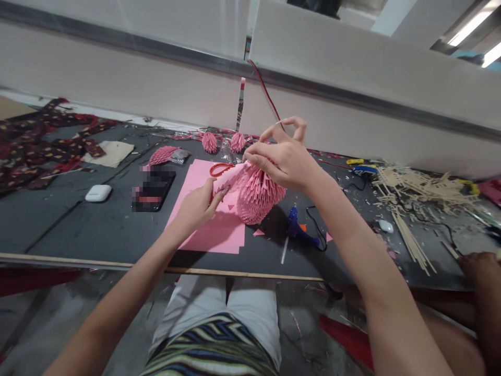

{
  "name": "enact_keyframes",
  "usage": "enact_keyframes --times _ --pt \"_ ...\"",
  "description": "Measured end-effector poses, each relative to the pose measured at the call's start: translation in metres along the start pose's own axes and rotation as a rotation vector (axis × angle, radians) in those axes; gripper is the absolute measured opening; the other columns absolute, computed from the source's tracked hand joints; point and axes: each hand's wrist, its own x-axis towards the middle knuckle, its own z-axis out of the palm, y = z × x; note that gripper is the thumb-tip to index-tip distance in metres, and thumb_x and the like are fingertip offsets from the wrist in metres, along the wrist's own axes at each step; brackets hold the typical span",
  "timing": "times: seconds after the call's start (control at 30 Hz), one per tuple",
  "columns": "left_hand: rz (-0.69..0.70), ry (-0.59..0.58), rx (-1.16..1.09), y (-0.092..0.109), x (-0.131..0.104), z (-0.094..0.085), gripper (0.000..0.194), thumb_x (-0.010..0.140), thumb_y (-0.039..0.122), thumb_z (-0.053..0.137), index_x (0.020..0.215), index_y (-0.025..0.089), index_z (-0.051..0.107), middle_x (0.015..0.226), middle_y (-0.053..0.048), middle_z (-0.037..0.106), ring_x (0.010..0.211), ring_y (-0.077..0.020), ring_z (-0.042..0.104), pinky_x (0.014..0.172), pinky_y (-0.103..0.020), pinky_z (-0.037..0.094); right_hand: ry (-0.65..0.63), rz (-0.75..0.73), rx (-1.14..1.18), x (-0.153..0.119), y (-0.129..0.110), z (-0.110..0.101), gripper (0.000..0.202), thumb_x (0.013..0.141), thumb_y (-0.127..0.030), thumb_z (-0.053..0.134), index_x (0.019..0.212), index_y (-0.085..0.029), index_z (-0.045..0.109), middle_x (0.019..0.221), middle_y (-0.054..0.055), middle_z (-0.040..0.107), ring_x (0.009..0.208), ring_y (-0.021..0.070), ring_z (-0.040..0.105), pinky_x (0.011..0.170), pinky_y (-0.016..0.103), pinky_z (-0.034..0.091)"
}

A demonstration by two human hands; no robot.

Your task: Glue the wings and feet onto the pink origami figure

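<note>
My left hand (195, 204) is closed on a pink folded paper piece (234, 177) that slants up to the right. My right hand (285, 159) pinches the upper end of this paper, thumb and index finger together, other fingers raised. Just below the right hand stands a rounded pink body (258, 202) built of many folded paper pieces. Whether the right hand also touches it, I cannot tell. Pink paper sheets (213, 241) lie under the left hand. A red loop-shaped handle (219, 169) shows behind the paper piece.
A blue glue gun (295, 228) with a clear stick (284, 250) lies right of centre. Two small pink paper balls (210, 142) stand behind. On the left are a black phone (166, 187) and a white earbud case (98, 193). Wooden sticks (413, 243) and another person's hand (479, 266) are rightward.
</note>
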Motion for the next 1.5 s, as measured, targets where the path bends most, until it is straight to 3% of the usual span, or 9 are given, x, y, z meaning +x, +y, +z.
enact_keyframes --times 0.17,0.3,0.37,0.8,1.07,1.27,1.4,1.5 --pt "0.058 0.067 -0.034 -0.001 -0.001 -0.006 0.048 0.1 0.057 0.042 0.123 0.015 0.051 0.074 -0.003 0.064 0.06 -0.0202 0.061 0.057 -0.028 0.043 -0.012 0.007 0.007 0.0 0.0 0.0 0.063 0.107 -0.056 0.016 0.108 -0.026 0.071 0.102 0.005 0.075 0.114 0.0221 0.062 0.113 0.054 0.02" --pt "0.067 0.101 -0.14 0.002 -0.001 -0.014 0.056 0.098 0.059 0.045 0.135 0.016 0.044 0.114 -0.012 0.067 0.072 -0.0175 0.064 0.071 -0.032 0.051 -0.014 0.002 -0.009 0.0 0.001 0.001 0.063 0.107 -0.055 0.015 0.11 -0.026 0.071 0.102 0.005 0.075 0.115 0.0222 0.062 0.114 0.054 0.019" --pt "0.067 0.092 -0.159 0.004 0.0 -0.016 0.057 0.098 0.059 0.046 0.137 0.017 0.043 0.123 -0.012 0.063 0.075 -0.0169 0.064 0.074 -0.033 0.052 -0.007 -0.001 -0.01 0.001 0.002 0.002 0.062 0.107 -0.056 0.016 0.111 -0.026 0.07 0.104 0.005 0.075 0.116 0.0227 0.062 0.114 0.054 0.018" --pt "0.098 0.063 -0.183 0.005 0.003 -0.014 0.059 0.098 0.056 0.051 0.142 0.019 0.043 0.119 -0.011 0.065 0.086 -0.0212 0.067 0.08 -0.033 0.054 -0.025 -0.014 -0.051 0.002 -0.002 0.003 0.067 0.106 -0.057 0.009 0.117 -0.024 0.067 0.107 0.006 0.074 0.114 0.023 0.061 0.115 0.053 0.016" --pt "0.045 0.027 -0.18 0.008 0.005 -0.016 0.053 0.1 0.054 0.047 0.143 0.023 0.042 0.119 -0.008 0.065 0.075 -0.0179 0.065 0.068 -0.028 0.049 -0.01 -0.019 -0.026 0.002 -0.003 -0.001 0.062 0.108 -0.054 0.012 0.118 -0.026 0.066 0.105 0.005 0.074 0.116 0.0224 0.061 0.114 0.053 0.019" --pt "0.06 0.064 -0.197 0.004 0.004 -0.012 0.063 0.095 0.055 0.056 0.146 0.023 0.036 0.124 -0.009 0.062 0.068 -0.0138 0.06 0.066 -0.028 0.049 0.034 0.02 0.02 -0.001 0.001 -0.004 0.059 0.108 -0.053 0.013 0.121 -0.027 0.063 0.109 0.004 0.075 0.12 0.0239 0.059 0.116 0.057 0.017" --pt "0.065 0.076 -0.231 -0.002 0.002 -0.01 0.064 0.094 0.055 0.058 0.145 0.023 0.035 0.119 -0.009 0.063 0.077 -0.0163 0.064 0.07 -0.03 0.052 0.134 0.056 0.028 -0.005 0.005 -0.006 0.051 0.106 -0.056 0.022 0.124 -0.03 0.062 0.112 0.003 0.076 0.117 0.0246 0.059 0.115 0.056 0.021" --pt "0.084 0.121 -0.312 -0.011 -0.002 -0.011 0.06 0.094 0.05 0.06 0.141 0.023 0.036 0.12 -0.01 0.062 0.099 -0.0214 0.067 0.079 -0.033 0.056 0.388 0.165 0.005 -0.023 0.007 -0.003 0.039 0.106 -0.051 0.034 0.118 -0.03 0.064 0.105 0.005 0.077 0.105 0.0262 0.063 0.11 0.058 0.029"
